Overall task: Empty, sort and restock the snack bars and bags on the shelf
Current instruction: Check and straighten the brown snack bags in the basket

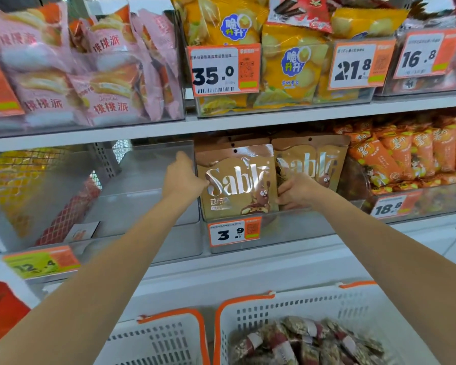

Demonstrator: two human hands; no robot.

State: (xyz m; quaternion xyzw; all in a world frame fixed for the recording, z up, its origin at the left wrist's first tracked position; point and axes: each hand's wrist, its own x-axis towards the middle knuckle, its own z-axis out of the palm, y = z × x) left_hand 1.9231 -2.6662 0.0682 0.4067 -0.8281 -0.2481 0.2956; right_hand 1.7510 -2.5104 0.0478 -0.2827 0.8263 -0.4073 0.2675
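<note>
A brown "Sablé" cookie bag point(237, 185) stands upright at the front of a clear bin point(295, 227) on the middle shelf. My left hand point(182, 177) grips its left edge and my right hand point(296, 192) grips its right edge. More Sablé bags point(313, 159) stand behind it and to its right. To the left is a clear bin point(148, 196) with nothing visible in it. Below, a white basket point(308, 306) with orange handles holds several dark red and speckled snack packs point(313, 341). A second white basket point(166, 338) sits left of it, its contents hidden.
Pink pie bags point(71, 67) and yellow chip bags point(290, 67) fill the top shelf. Orange snack packs point(411, 154) sit in the bin to the right. Orange price tags, such as the 3.9 tag point(234, 234), hang on the bin fronts. A red object point(0, 309) is at lower left.
</note>
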